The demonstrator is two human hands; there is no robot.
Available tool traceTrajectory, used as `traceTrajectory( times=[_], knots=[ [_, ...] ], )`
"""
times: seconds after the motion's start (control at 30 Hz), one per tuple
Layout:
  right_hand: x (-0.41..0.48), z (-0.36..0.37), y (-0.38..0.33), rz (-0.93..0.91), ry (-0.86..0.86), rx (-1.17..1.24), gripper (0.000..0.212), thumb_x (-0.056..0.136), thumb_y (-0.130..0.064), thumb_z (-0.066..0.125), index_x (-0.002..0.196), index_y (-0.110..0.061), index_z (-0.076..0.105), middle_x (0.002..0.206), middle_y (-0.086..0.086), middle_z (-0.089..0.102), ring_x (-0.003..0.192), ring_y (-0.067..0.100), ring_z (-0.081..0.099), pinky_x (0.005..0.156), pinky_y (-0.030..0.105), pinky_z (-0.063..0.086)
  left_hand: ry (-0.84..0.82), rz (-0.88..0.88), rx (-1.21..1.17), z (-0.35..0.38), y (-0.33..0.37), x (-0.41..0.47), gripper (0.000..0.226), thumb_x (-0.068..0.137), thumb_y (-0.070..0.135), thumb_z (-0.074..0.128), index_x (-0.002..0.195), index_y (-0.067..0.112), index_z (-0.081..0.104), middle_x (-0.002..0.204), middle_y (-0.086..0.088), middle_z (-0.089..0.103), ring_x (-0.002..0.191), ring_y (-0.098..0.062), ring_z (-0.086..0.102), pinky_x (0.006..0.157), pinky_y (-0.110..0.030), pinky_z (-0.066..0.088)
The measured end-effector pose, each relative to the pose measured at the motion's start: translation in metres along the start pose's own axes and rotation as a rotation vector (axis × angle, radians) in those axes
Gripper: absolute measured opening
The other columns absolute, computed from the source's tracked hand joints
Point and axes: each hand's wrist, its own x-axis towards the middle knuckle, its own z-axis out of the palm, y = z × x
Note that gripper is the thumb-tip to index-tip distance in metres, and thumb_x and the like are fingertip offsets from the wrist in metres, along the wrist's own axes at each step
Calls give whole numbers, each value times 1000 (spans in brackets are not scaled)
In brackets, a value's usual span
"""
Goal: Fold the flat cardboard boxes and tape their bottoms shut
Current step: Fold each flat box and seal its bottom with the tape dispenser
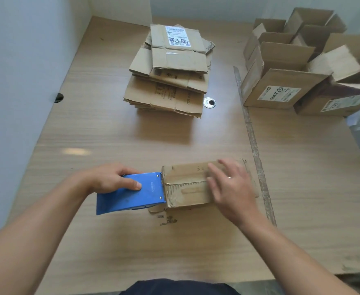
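K: Dark garment [174, 287] at frame bottom, then both forearms out over the table [111, 241].
M: Grips?
K: Left grip [115, 179] is wrapped round the blue tape dispenser [132, 193], thumb on top. Right grip [231, 188] is flat, fingers straight, pressing down on the small box [185, 188]. It holds nothing.
M: Box relative to the grips?
K: Between them, on the table near the front edge. The dispenser's front edge touches the box's left end at the flap seam. Right grip covers the right half from above.
M: Handling?
K: Light, worn corrugated. My read: stiff across the panels and soft at the creases, so the flaps will spring up if not held down. Hold it by pressing flat across the closed flaps, not by pinching an edge. The top is scuffed, so fresh tape may bond poorly.
M: Tape on the seam?
K: Can't tell. Clear tape wouldn't show through this blur.
M: Further out?
K: Stack of flat boxes [170, 77] mid-table, with a metal grommet [209, 102] just beside it. Folded open boxes [281, 81] are at far right. Judging by both piles, the task is partway done.
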Motion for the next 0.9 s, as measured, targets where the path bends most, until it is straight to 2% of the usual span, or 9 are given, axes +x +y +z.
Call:
traceTrajectory(
  times=[0.1,0.13,0.2,0.27,0.37,0.47,0.57,0.7,0.9],
  knots=[
    [-1,15,-39,21,-281,-20,61,94,-61,23,149,-38,40,160,2,30,149,25,16,120,47,8,-6,2,-23,1,-3,1,46,64,69,59,108,60,65,106,22,71,101,-8,67,100,-41,48],
    [-2,21,-44,30,-321,-65,63,93,-65,16,152,-45,27,165,-1,17,152,23,5,120,48,-2,-11,1,-27,2,-4,2,45,64,69,58,108,62,64,106,23,71,101,-8,66,100,-40,48],
    [-2,26,-44,29,-346,-145,63,92,-68,8,153,-51,7,167,-5,-1,153,20,-7,118,50,-11,-28,-3,-41,4,-10,3,45,66,68,59,111,64,61,107,24,70,102,-7,66,100,-39,47],
    [-2,27,-41,30,-362,-177,61,93,-68,6,152,-53,-3,166,-6,-8,152,19,-11,119,51,-11,-41,0,-70,6,-16,2,42,73,62,61,114,61,61,108,24,70,102,-6,66,100,-37,47],
    [-4,27,-41,41,-369,-188,59,94,-68,5,150,-54,-6,166,-6,-11,152,19,-13,120,52,-8,-54,19,-112,3,-23,-3,33,83,50,64,115,55,64,107,21,71,99,-5,67,94,-32,47],
    [-3,26,-42,42,-399,-197,58,93,-69,2,148,-56,-10,165,-7,-15,152,17,-17,120,52,-8,-71,27,-107,-3,-33,-8,38,77,54,61,115,56,63,108,20,71,100,-6,67,95,-32,47],
    [-3,27,-41,38,-373,-210,59,93,-70,1,150,-55,-5,166,-6,-9,153,18,-11,120,52,-6,-72,34,-93,-2,-43,-6,45,74,59,60,119,59,60,111,21,70,103,-5,66,99,-34,47],
    [-4,29,-40,37,-363,-208,57,94,-69,4,149,-56,-4,166,-6,-7,153,18,-9,121,53,-3,-82,17,-74,2,-39,5,50,70,62,60,119,58,60,109,26,69,101,0,65,95,-28,46],
    [-4,27,-41,40,-354,-207,55,92,-72,-3,145,-61,-12,166,-8,-10,152,15,-13,121,50,-6,-87,20,9,-2,-19,22,43,76,57,59,118,52,64,107,25,69,100,-3,64,92,-25,46]
  ],
)
